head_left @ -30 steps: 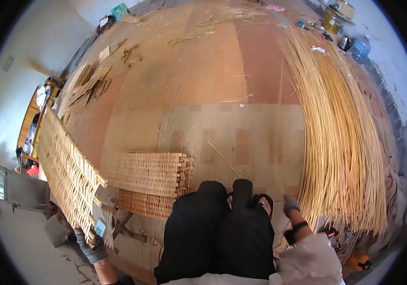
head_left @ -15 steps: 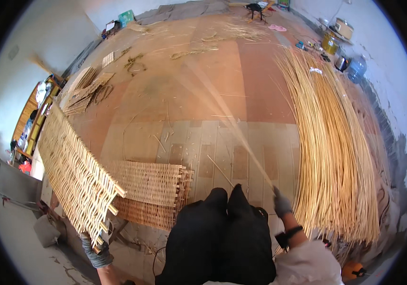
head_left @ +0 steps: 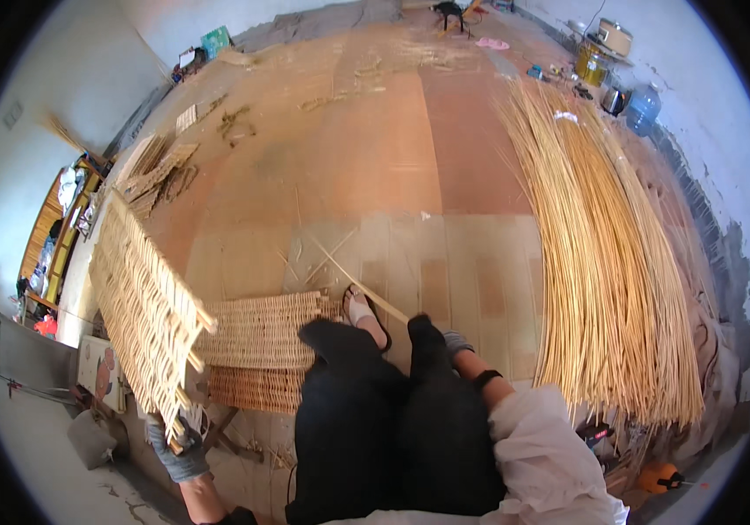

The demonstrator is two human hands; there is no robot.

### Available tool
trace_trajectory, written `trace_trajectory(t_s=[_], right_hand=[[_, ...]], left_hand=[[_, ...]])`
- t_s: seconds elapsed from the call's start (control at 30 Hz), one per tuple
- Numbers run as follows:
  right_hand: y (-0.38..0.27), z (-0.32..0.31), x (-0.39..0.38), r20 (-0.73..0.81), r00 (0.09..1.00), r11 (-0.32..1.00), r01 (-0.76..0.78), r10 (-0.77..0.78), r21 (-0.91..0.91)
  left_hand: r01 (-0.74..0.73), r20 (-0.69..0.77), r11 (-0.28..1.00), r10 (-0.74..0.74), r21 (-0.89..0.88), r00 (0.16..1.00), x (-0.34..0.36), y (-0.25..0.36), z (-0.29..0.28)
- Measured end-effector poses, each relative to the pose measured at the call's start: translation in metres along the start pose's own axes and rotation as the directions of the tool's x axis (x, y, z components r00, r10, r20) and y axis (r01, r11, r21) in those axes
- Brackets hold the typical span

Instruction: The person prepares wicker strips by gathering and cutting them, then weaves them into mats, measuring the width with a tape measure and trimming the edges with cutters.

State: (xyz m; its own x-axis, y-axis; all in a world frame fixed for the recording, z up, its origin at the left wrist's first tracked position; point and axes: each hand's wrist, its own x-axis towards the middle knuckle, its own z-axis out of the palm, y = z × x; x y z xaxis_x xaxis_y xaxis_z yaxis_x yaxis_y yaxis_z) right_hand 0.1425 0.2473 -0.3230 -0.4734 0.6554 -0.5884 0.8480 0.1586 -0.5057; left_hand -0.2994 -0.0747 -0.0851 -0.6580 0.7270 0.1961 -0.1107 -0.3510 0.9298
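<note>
My left hand (head_left: 178, 448), in a grey glove, grips the lower end of a woven wicker panel (head_left: 143, 306) that stands tilted at the left, rod ends sticking out along its near edge. Beside my right knee is my gloved right hand (head_left: 458, 344), its fingers partly hidden behind the black trouser leg. A long pale wicker rod (head_left: 379, 302) runs from that hand, behind the knee, toward the floor ahead of my left foot (head_left: 360, 312). More woven panels (head_left: 257, 337) lie between the tilted panel and my legs.
A large bundle of long wicker rods (head_left: 602, 262) lies along the right side. Farther left are flat woven pieces (head_left: 152, 171) on the floor. A blue water bottle (head_left: 644, 107) and a kettle (head_left: 613, 101) stand by the right wall. Scraps lie on the tiles.
My right hand has moved left and inward, from beside the rod bundle to my knee, bringing the rod down. My left foot has come into view. The tilted panel has shifted slightly.
</note>
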Motion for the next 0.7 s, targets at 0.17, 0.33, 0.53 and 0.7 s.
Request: trace_trajectory(t_s=[0.17,0.33,0.53,0.7], right_hand=[[0.024,-0.019,-0.077,-0.481,0.877,0.999,-0.018,-0.005,-0.042],[0.131,-0.005,-0.105,-0.497,0.723,0.851,-0.522,0.480,0.063],[0.068,-0.005,-0.036,-0.114,0.969,0.949,-0.237,0.217,-0.207],[-0.061,-0.063,-0.048,-0.347,0.918,0.981,0.186,-0.193,-0.052]], left_hand=[[-0.028,-0.210,0.996,0.045,0.084,0.977,-0.014,0.009,0.069],[-0.008,-0.164,0.964,-0.036,-0.264,0.986,-0.032,0.006,0.052],[0.054,-0.096,0.980,-0.073,-0.191,0.993,-0.027,-0.010,0.024],[0.231,-0.022,0.968,-0.230,0.101,0.973,-0.048,0.020,0.011]])
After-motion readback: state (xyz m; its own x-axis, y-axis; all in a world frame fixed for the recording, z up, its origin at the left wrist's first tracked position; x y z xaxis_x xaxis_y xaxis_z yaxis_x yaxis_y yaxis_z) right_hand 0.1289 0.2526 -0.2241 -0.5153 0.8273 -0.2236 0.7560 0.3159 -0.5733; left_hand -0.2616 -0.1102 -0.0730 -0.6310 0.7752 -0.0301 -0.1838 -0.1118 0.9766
